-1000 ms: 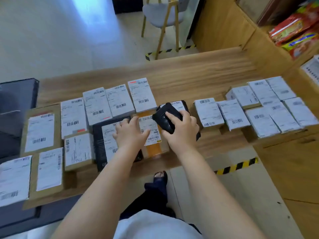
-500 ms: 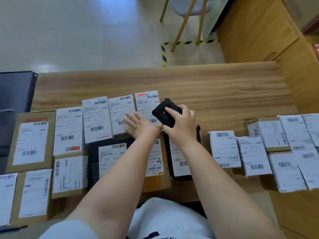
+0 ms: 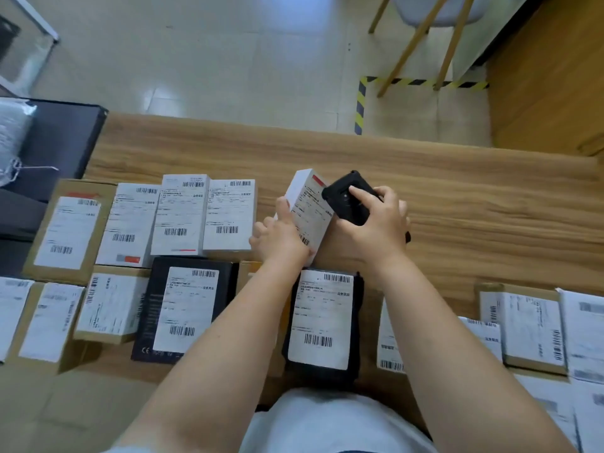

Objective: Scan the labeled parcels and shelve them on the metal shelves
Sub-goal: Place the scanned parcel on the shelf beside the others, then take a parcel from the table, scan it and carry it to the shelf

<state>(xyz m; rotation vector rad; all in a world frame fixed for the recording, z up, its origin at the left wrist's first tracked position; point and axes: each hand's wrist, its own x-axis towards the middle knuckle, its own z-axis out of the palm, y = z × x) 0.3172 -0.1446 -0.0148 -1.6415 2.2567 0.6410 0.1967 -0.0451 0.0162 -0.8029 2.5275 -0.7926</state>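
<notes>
My left hand (image 3: 277, 233) grips a small white labeled parcel (image 3: 309, 207), lifted and tilted off the wooden table (image 3: 457, 197). Right beside it my right hand (image 3: 376, 223) holds a black handheld scanner (image 3: 348, 199), its index finger on top, with the device touching the parcel's right edge. Several more labeled parcels lie flat on the table: a white row (image 3: 183, 217) to the left, a black box (image 3: 188, 308) and another black box (image 3: 323, 318) under my forearms. No metal shelves are in view.
Brown cardboard parcels (image 3: 65, 233) fill the left end of the table, and more labeled boxes (image 3: 529, 325) lie at the right. A dark surface (image 3: 62, 142) adjoins the table's left end. Chair legs (image 3: 411, 50) and yellow-black floor tape (image 3: 361, 103) lie beyond the table.
My left hand went from resting flat on the parcels to lifting the white parcel with the red mark out of the back row. The scanner hand stays close beside it.
</notes>
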